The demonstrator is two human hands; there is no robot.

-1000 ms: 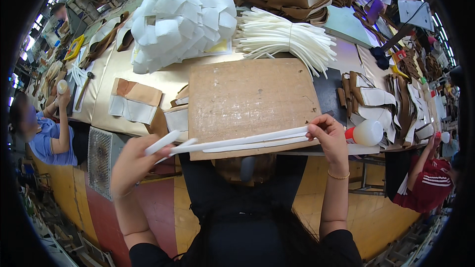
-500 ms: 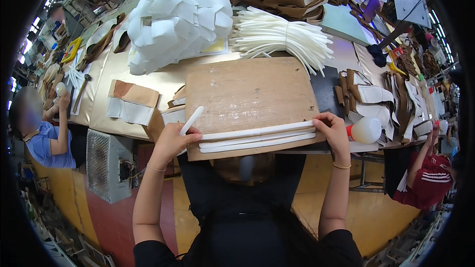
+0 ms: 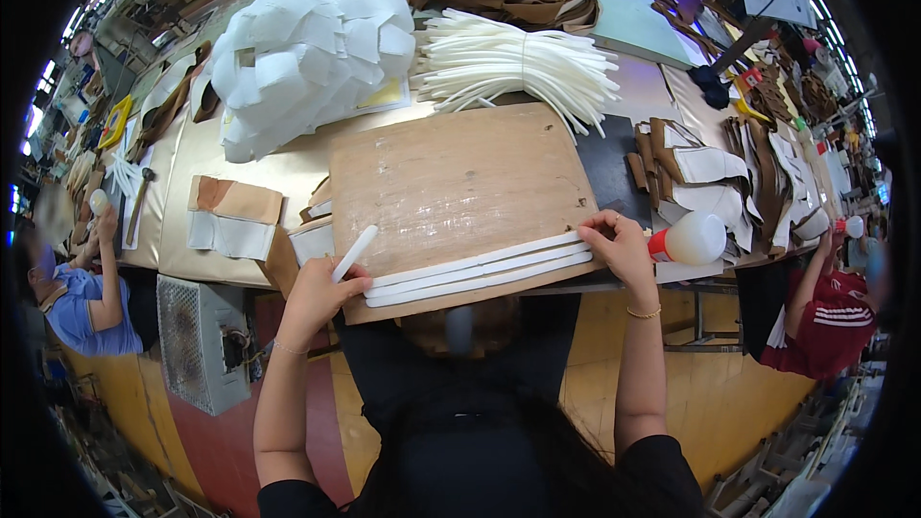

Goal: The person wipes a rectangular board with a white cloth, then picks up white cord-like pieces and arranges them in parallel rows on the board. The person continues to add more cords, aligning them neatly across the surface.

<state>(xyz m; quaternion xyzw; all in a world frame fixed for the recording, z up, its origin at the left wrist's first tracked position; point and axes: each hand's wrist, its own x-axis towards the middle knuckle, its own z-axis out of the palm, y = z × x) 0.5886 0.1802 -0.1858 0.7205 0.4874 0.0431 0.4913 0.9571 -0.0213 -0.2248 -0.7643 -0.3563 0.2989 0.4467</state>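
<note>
Board (image 3: pixel 460 192) at table's (image 3: pixel 192 182) near edge, strips (image 3: pixel 480 273) along its front. Strip bundle (image 3: pixel 518 67) behind; bottle (image 3: pixel 691 238) right; patch heap (image 3: pixel 307 48) behind-left.

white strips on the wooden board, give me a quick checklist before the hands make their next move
1. White strips lie flat, side by side along the near edge of the wooden board: ok.
2. Right hand pins the strips' right ends: ok.
3. Left hand is at the strips' left ends: ok.
4. Loose white stick is held in the left hand, tilted up over the board's corner: ok.
5. Strip ends line up evenly under the hands: cannot tell, fingers cover them.
6. White bottle with red cap lies just right of the right hand, close to the table edge: not ok, could be knocked.
</note>
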